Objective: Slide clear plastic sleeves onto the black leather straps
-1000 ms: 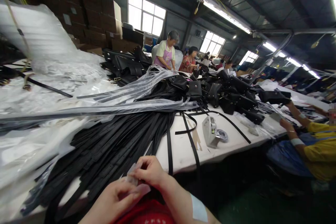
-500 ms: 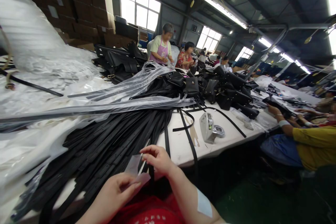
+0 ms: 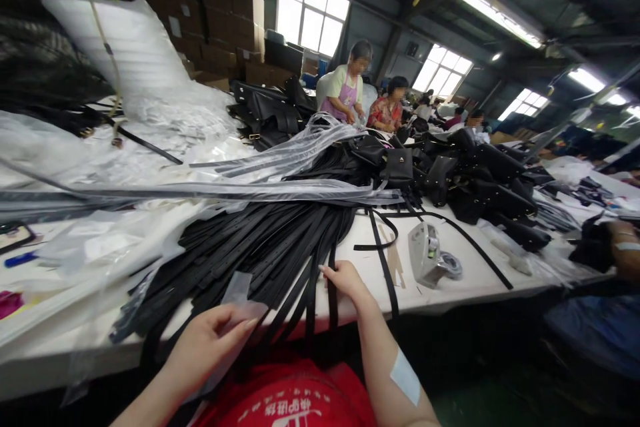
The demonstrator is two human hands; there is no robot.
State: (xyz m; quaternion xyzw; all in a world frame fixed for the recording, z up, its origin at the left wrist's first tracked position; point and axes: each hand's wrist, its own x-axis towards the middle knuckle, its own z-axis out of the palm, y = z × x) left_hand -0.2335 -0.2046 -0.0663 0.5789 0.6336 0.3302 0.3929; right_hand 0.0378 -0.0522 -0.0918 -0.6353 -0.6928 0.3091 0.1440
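A frosted, see-through plastic sleeve (image 3: pixel 237 288) is pinched between the thumb and fingers of my left hand (image 3: pixel 220 339). Its upper end sticks up past the fingers, and its lower part hangs down beside my red top. My right hand (image 3: pixel 346 281) is over the table's front edge, thumb and fingers drawn together at a black strap (image 3: pixel 333 310); its fingertips are small and partly hidden. Left of that hand, a large fanned heap of black straps (image 3: pixel 235 247) covers the table, several ends hanging over the edge.
Straps in clear sleeves (image 3: pixel 300 192) lie across the heap. A grey tape dispenser (image 3: pixel 425 255) stands on the white table (image 3: pixel 360 230) at right. Black bags (image 3: pixel 480 173) are piled behind it. Plastic wrap (image 3: pixel 175 107) fills the left. Co-workers (image 3: pixel 345 90) stand across the table.
My right hand has left the plastic sleeve and moved right to the hanging straps. My left hand keeps the sleeve. The view has turned left.
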